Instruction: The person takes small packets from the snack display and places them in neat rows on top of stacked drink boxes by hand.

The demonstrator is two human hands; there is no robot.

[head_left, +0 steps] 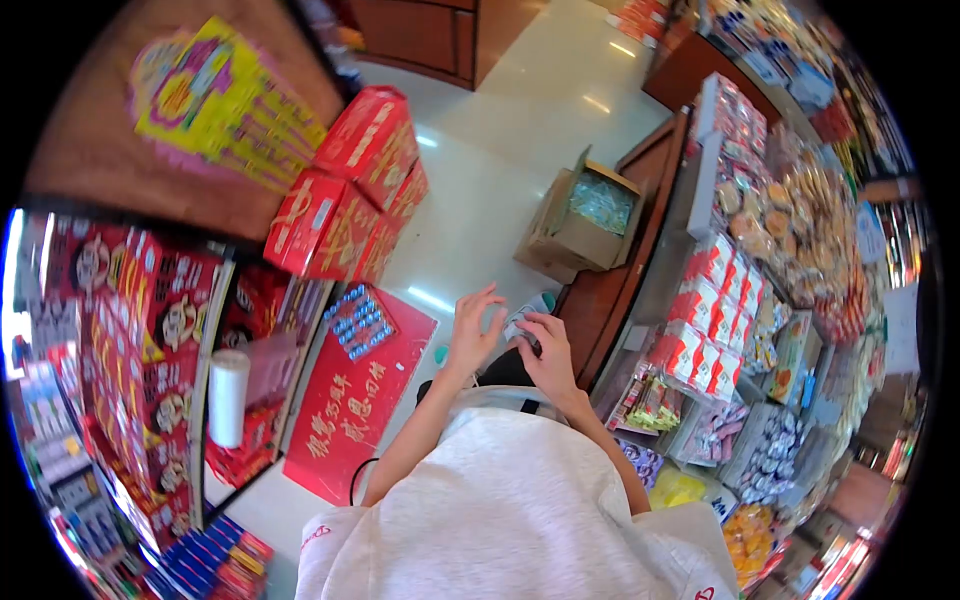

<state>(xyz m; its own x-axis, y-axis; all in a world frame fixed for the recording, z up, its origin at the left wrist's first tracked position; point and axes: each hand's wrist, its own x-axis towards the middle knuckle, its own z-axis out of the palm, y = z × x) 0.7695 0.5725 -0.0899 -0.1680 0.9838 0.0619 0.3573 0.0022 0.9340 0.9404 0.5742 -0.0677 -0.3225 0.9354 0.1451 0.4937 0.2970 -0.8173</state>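
Note:
My left hand (472, 338) is raised in front of my body with its fingers apart and nothing visible in them. Close to its right, my right hand (548, 358) has half-bent fingers, and a dark gap shows between them and the thumb. A small pale patch lies by the right fingertips; I cannot make out whether it is part of a shoe below or something thin. The two hands do not touch. Beneath them are dark trousers and a light shoe (540, 302).
An open cardboard box (545, 235) of wrapped goods stands beside the right-hand shelf, which holds packets (700, 320) and bagged snacks. Red gift boxes (335, 215) are stacked at left, near a red board (350, 420) with a pack of blue-topped cans (358, 322). A white roll (229, 398) is further left.

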